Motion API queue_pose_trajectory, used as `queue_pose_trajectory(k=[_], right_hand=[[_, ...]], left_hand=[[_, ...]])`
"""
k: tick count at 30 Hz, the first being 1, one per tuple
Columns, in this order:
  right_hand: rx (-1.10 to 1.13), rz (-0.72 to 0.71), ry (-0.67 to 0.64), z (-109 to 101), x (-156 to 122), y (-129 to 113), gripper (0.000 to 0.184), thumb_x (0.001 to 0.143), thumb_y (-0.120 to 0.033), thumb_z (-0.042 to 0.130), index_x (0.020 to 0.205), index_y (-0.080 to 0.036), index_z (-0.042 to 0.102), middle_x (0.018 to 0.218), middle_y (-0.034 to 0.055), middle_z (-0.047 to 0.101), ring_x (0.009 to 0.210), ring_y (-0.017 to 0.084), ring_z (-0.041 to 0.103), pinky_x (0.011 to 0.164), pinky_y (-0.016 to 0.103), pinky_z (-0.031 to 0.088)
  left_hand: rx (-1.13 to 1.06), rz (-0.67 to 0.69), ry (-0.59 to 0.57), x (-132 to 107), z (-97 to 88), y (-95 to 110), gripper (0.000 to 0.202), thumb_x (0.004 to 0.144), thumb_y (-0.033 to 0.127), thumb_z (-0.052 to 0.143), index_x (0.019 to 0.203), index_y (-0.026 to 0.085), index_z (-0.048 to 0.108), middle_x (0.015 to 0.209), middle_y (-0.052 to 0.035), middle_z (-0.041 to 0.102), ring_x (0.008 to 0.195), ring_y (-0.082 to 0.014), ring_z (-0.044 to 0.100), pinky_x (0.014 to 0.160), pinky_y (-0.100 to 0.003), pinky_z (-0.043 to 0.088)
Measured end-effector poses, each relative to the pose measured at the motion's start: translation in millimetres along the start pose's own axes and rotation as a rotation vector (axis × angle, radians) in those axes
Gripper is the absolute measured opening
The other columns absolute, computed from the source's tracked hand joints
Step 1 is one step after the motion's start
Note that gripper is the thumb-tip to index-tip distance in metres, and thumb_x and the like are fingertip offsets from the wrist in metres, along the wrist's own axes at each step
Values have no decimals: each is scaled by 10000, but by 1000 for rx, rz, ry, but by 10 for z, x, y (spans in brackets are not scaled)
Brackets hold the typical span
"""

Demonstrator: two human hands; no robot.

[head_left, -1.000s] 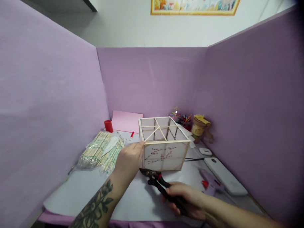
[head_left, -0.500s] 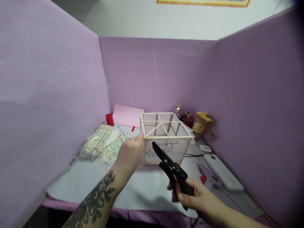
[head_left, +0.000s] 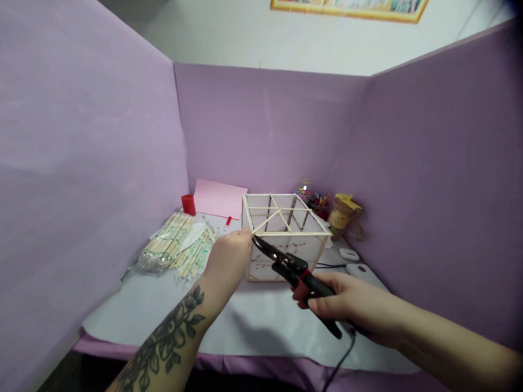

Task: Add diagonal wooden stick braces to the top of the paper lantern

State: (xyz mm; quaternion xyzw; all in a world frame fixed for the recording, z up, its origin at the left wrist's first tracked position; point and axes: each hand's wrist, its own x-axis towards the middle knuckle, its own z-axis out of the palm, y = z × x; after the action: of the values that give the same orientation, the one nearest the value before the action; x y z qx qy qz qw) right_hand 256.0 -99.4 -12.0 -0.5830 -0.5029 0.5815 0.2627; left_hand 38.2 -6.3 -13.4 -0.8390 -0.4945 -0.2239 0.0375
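Note:
In my right hand [head_left: 334, 302] is a pair of black and red pruning shears [head_left: 287, 263], its handles gripped by my fingers. The tip of the shears points up and left and lies at the near left top corner of a box-shaped frame [head_left: 292, 234] of thin wooden sticks. White translucent panels cover the frame's sides, the front one bearing a red blossom branch, and crossed sticks span its top. At that same corner my left hand [head_left: 231, 251] is closed on the frame; its fingertips are mostly hidden.
Left of the frame lie plastic-bagged sticks [head_left: 177, 244], a red container [head_left: 188, 205] and a small red-capped item [head_left: 227, 222]. Pink paper [head_left: 221, 198] rests behind. On the right stand a brown and yellow cup [head_left: 343, 213] and a white case [head_left: 348, 254]. Purple walls [head_left: 267, 121] enclose three sides.
My right hand has raised the shears and moved their tip up and left to the frame's corner. The shears' handles look more spread. My left hand stays at the corner.

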Motion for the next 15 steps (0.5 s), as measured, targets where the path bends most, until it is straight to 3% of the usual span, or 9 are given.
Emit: queue_pose_trajectory(k=[7, 15], right_hand=[[53, 25, -8, 20, -30, -116, 487, 525, -436, 794, 907, -152, 692, 851, 55, 620, 695, 146, 491, 606, 271, 342], [2, -34, 12, 44, 23, -150, 470, 550, -435, 794, 920, -163, 695, 821, 40, 612, 719, 159, 501, 639, 291, 356]], left_hand=[[-3, 19, 50, -31, 25, -23, 167, 912, 123, 454, 868, 136, 614, 814, -80, 696, 768, -216, 668, 690, -311, 498], [7, 48, 109, -82, -5, -65, 165, 902, 129, 471, 911, 128, 636, 845, -93, 705, 789, -228, 677, 708, -339, 527]])
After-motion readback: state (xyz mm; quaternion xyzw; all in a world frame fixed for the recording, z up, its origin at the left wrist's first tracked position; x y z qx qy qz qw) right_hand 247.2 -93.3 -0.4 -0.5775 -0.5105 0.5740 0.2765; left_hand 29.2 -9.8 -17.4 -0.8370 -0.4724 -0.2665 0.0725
